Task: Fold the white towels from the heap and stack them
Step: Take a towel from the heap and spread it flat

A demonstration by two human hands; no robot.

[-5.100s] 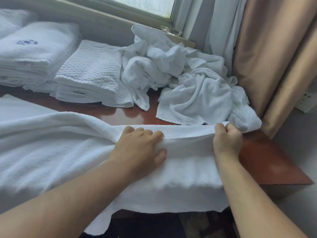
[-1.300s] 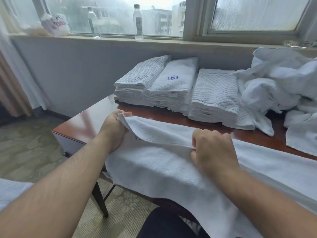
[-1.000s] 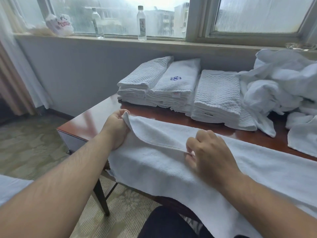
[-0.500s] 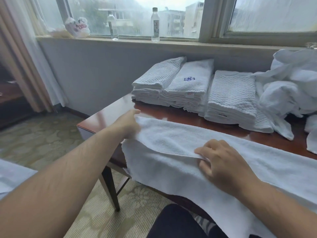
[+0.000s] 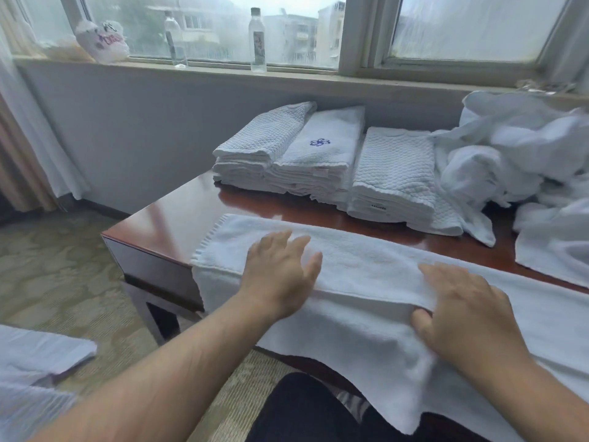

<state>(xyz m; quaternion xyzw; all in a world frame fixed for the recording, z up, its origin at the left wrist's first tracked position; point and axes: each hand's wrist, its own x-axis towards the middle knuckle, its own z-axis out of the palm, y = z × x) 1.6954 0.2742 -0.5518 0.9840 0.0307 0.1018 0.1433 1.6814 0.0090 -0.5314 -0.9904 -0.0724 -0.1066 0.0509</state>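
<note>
A long white towel (image 5: 366, 266) lies folded lengthwise along the near edge of the dark wooden table (image 5: 178, 215), its lower layer hanging over the front. My left hand (image 5: 280, 275) lies flat on it near its left end, fingers spread. My right hand (image 5: 462, 311) rests palm down further right, fingers straight, thumb against the fold's edge. Behind, folded white towels stand in stacks (image 5: 322, 154). The unfolded heap (image 5: 516, 148) sits at the far right.
Two clear bottles (image 5: 257, 43) and a white bag (image 5: 103, 43) stand on the window sill. Another white cloth (image 5: 35, 355) lies at the lower left above the patterned carpet. The table's left corner is close to my left hand. My dark-clothed knee shows below the table edge.
Both hands let go of the towel's edge after laying it over. They now lie flat on the fold, the left moved right from the corner.
</note>
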